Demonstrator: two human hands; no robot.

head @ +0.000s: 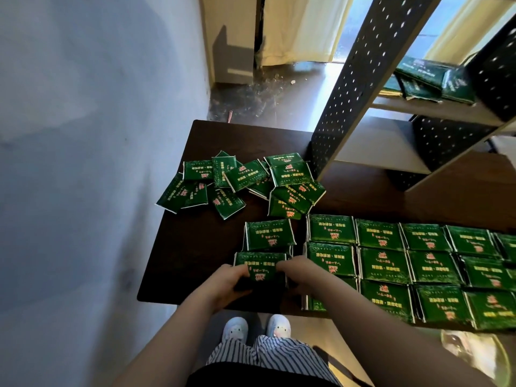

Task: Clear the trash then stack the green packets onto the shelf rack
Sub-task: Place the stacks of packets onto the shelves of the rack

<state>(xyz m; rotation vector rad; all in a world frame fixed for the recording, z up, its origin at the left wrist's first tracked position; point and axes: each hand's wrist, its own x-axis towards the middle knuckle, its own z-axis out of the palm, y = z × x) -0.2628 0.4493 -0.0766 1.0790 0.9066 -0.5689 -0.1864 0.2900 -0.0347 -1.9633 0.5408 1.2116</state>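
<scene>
Green packets cover much of the dark wooden table (195, 247) in the head view. At the middle of the picture, toward 6 o'clock, both hands hold one small pile of packets (261, 265) at the near edge of the table. The left hand (229, 280) grips the pile from its left side with curled fingers. The right hand (298, 275) grips it from the right side in the same way, with the thumb on top. Just behind this pile, toward 12 o'clock from it, a second pile (269, 236) lies on the table, touching or almost touching the first.

At 3 o'clock from the hands, neat rows of packets (418, 261) lie flat, edge to edge, and run out of the picture on the right. At 11 o'clock from the hands a loose heap of packets (237, 182) lies mixed, with many overlapping.

The shelf rack (351, 88), black metal with holes and pale boards, stands on the table at 1 o'clock. On one board at 2 o'clock lie a few more packets on the shelf (430, 79), not in order.

Beyond the table, at 12 o'clock, litter (251, 99) lies on the dark floor, near a pale curtain (301, 29). A grey-blue wall (83, 135) fills the left side. At 6 o'clock are striped trousers (265, 356) and white shoes (234, 328).
</scene>
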